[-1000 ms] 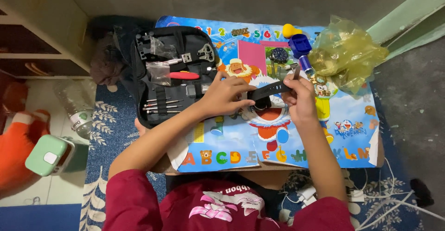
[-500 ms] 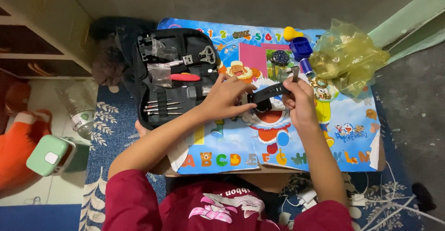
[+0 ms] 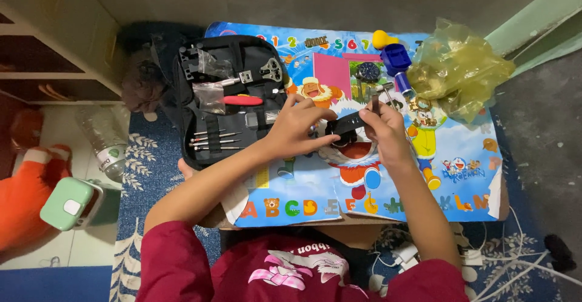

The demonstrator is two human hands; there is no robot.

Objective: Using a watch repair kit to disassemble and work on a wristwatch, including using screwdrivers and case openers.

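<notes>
Both hands (left hand [image 3: 299, 127], right hand [image 3: 383, 130]) grip a black watch strap [image 3: 347, 124].

Tool case [image 3: 230, 105] left on table mat [image 3: 424, 181], crumpled bag [image 3: 461, 72] right, watch [image 3: 368, 72] between.

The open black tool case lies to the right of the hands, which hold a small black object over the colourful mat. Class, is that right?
Not quite. The head view shows the tool case to the left of the hands; the small black object and the mat are as stated.
</notes>
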